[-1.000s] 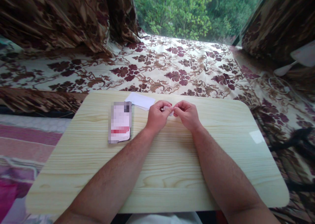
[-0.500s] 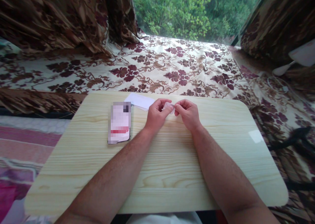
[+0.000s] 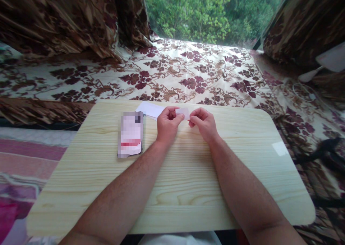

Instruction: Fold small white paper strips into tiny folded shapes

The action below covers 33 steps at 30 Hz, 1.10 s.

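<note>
Between thumb and fingers, my left hand (image 3: pixel 168 124) grips a small whitish piece of paper (image 3: pixel 183 112), held just above the far half of the table. My right hand (image 3: pixel 204 123) is closed in a pinch at the right edge of this piece, its thumb and forefinger meeting there. The exact contact of those fingertips is small and hard to make out. Behind my left hand lie white sheets of paper (image 3: pixel 150 110), partly covered by the hand. A phone (image 3: pixel 130 133), blurred by pixelation, rests to the left of my left forearm.
The pale wood-grain table (image 3: pixel 188 187) has rounded corners. Beyond it, a floral cloth (image 3: pixel 194 69) covers the window ledge, between brown curtains (image 3: pixel 81 18). A white lamp (image 3: pixel 332 60) and its cable stand at the far right. Striped bedding (image 3: pixel 35 151) lies to the left.
My left hand has shifted slightly left, and more of the small piece of paper shows between the hands. The right hand has barely moved. The phone and white sheets stay in place.
</note>
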Tool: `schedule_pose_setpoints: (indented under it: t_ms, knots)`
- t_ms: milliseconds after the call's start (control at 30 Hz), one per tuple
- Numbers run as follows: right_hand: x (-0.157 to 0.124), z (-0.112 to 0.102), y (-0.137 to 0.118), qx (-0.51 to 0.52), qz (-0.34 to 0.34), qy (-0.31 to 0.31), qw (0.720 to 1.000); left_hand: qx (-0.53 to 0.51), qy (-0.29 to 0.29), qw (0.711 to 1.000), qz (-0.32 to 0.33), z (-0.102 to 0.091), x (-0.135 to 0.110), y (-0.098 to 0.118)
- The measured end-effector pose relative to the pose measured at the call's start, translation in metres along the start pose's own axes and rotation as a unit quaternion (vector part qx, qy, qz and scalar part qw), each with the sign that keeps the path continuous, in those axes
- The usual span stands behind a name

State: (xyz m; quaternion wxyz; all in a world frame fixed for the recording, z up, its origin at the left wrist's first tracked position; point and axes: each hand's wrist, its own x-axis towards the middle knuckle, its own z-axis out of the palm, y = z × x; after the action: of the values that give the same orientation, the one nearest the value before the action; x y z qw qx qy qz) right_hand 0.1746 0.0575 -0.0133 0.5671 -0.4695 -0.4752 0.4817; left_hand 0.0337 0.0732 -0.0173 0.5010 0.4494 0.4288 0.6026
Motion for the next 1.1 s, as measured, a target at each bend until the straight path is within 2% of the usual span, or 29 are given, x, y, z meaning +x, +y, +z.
schedule_pose_setpoints:
  t_ms: [100, 233, 467, 667, 967, 1100]
  knots:
    - [-0.0004, -0.0005, -0.0001, 0.026, -0.014, 0.007, 1.0, 0.016, -0.043, 0.999, -0.004, 0.0012, -0.0024, 0.004]
    - [-0.0006, -0.001, -0.0002, 0.009, -0.033, 0.001, 0.999, 0.034, -0.096, 0.995, -0.018, 0.0018, -0.0061, 0.0081]
    - [-0.0001, -0.0017, 0.0025, 0.027, -0.037, -0.015, 0.999, 0.066, -0.039, 0.997, -0.021, -0.0011, -0.0047, 0.0061]
    - [-0.0016, -0.0005, 0.0014, -0.006, -0.022, -0.022, 0.999, 0.078, -0.021, 0.997, -0.018, 0.0006, -0.0056, 0.0063]
    - [-0.0013, 0.0, 0.0048, 0.012, -0.054, -0.017, 0.998, 0.059, -0.032, 0.998, -0.015, 0.002, -0.0062, 0.0075]
    - [-0.0013, 0.0, 0.0053, 0.002, -0.039, -0.007, 0.999, 0.06, -0.037, 0.997, -0.014, 0.0026, -0.0068, 0.0084]
